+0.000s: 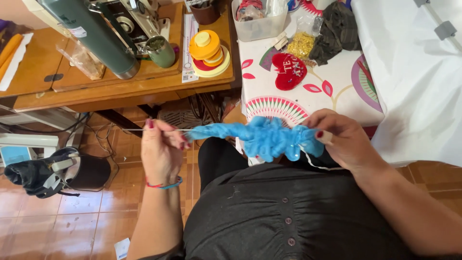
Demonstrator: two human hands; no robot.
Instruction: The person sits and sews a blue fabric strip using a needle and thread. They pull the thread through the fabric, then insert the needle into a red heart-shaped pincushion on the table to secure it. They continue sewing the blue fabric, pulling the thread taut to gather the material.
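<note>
Terracotta floor tiles (101,216); wooden sewing table (120,82); floral tablecloth (337,91).

Glossy reddish-brown floor tiles (62,226) reflect soft daylight, with cables trailing across them under a wooden surface (120,89) at the upper left that carries a sewing machine (127,19). To the right stands a second surface under a white cloth with a floral print (337,91), and a plain white sheet (414,77) hangs beside it.
</note>
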